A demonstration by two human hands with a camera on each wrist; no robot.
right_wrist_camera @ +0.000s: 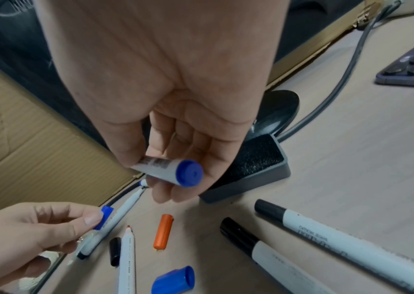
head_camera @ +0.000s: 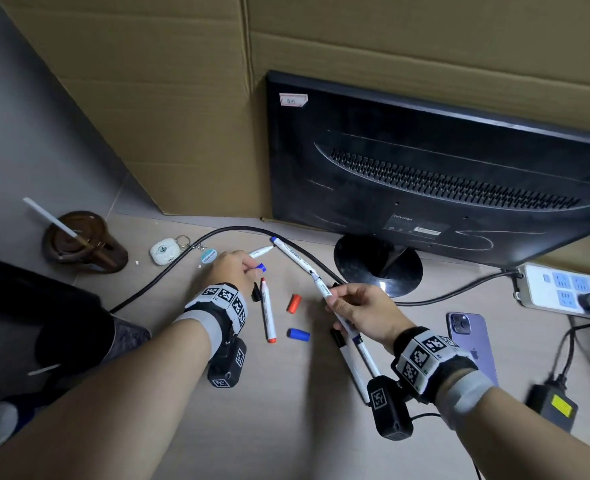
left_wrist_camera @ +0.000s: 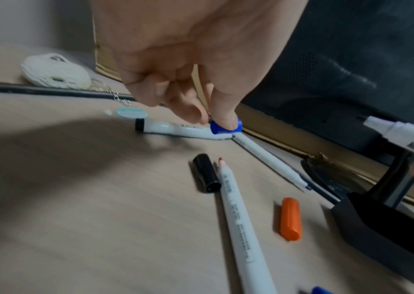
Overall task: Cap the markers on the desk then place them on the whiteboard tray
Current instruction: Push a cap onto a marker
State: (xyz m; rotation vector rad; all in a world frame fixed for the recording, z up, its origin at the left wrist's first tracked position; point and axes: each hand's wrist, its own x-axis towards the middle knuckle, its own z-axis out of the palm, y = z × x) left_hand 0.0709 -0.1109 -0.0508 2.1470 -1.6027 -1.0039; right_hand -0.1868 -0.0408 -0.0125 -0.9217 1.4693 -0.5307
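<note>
Head view: right hand (head_camera: pixel 359 315) holds a blue marker (head_camera: pixel 324 291), left hand (head_camera: pixel 231 268) pinches a blue cap (head_camera: pixel 261 268) above the counter (head_camera: pixel 286 410).

Marker is light, stiff and smooth plastic, likely to roll; gripping mid-barrel, as the right fingers curl now, should steady it while the small cap, pinched between thumb and fingertip, pushes on. Uncapped red marker (head_camera: pixel 267 313), black cap (head_camera: pixel 256 292), orange cap (head_camera: pixel 294 303) and second blue cap (head_camera: pixel 298 334) lie loose between the hands. Two black markers (head_camera: pixel 354 368) lie under the right wrist. Behind stand a monitor (head_camera: pixel 442 174) and cardboard (head_camera: pixel 182 81); no whiteboard tray shows.
</note>
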